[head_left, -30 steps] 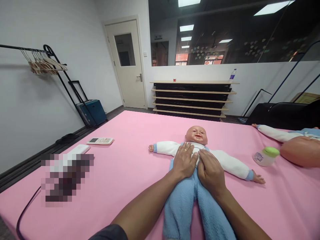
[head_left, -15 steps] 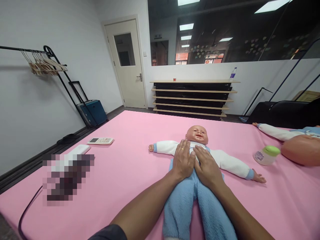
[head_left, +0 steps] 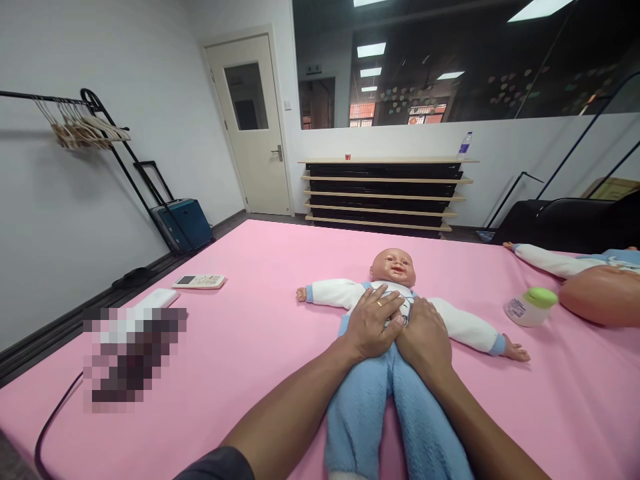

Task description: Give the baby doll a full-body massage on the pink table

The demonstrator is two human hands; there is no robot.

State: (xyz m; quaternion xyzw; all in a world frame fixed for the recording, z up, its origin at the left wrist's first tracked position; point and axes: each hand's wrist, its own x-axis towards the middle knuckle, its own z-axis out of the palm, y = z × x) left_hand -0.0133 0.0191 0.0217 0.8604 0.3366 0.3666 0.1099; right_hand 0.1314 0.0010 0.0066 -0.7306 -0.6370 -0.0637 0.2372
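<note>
Pink sheet [head_left: 250,320]: spread beneath everything in reach; its far edge runs just short of the stacked boards [head_left: 380,179], its left edge slants towards the door [head_left: 250,160]; most of the near edge is out of view.
Room on the left: a wide pink stretch lies between the doll [head_left: 389,373] and the remote [head_left: 199,282], which is near the left edge; beside it are a white bar [head_left: 157,300] and a pixelated patch, with a cable [head_left: 54,415] curving to the near corner.
Room on the right: narrower; the jar [head_left: 531,307] with its green lid stands upright near the doll's outstretched arm, and just beyond is a second doll [head_left: 600,295], partly cut off by the frame.
Room past the head: a short pink strip, then the far edge.
Doll: on its back mid-sheet, head away from the person, arms flung wide, blue legs towards the viewer.
Left hand [head_left: 374,323]: palm down on the doll's torso, ringed; fingers straight and slightly parted, grasping nothing, thumb angled inward.
Right hand [head_left: 425,337]: laid alongside, over the torso's other side; fingers extended close together, not clenched, tips pointing headward.
Forearms: both slope in from below, converging over the legs.
</note>
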